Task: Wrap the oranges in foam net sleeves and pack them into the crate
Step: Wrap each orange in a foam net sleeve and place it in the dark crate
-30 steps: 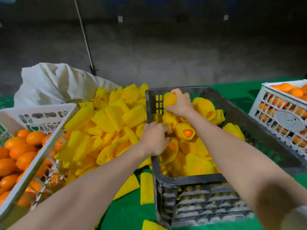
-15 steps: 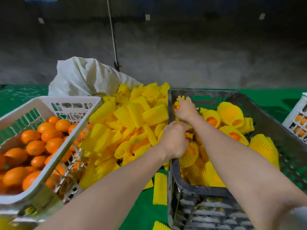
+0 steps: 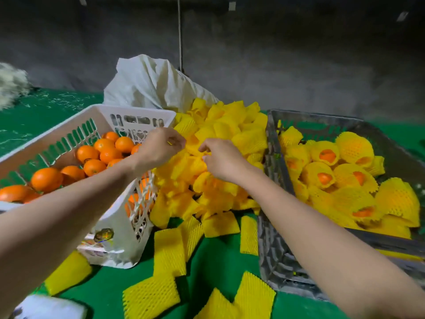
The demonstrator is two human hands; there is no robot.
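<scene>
My left hand (image 3: 161, 149) and my right hand (image 3: 222, 161) meet over the pile of yellow foam net sleeves (image 3: 232, 132). Both have curled fingers pinching one foam sleeve (image 3: 192, 146) on top of the pile. Bare oranges (image 3: 47, 179) fill the white crate (image 3: 128, 111) on the left, under my left forearm. The dark grey crate (image 3: 273, 162) on the right holds several oranges wrapped in sleeves (image 3: 324, 178).
A white sack (image 3: 149, 86) stands behind the sleeve pile. Loose flat sleeves (image 3: 169, 249) lie scattered on the green mat (image 3: 218, 261) between the two crates. A white object (image 3: 50, 307) sits at the bottom left. A dark wall runs along the back.
Both hands have left the dark grey crate and moved left to the sleeve pile. The view has swung left, so the white crate of bare oranges shows more.
</scene>
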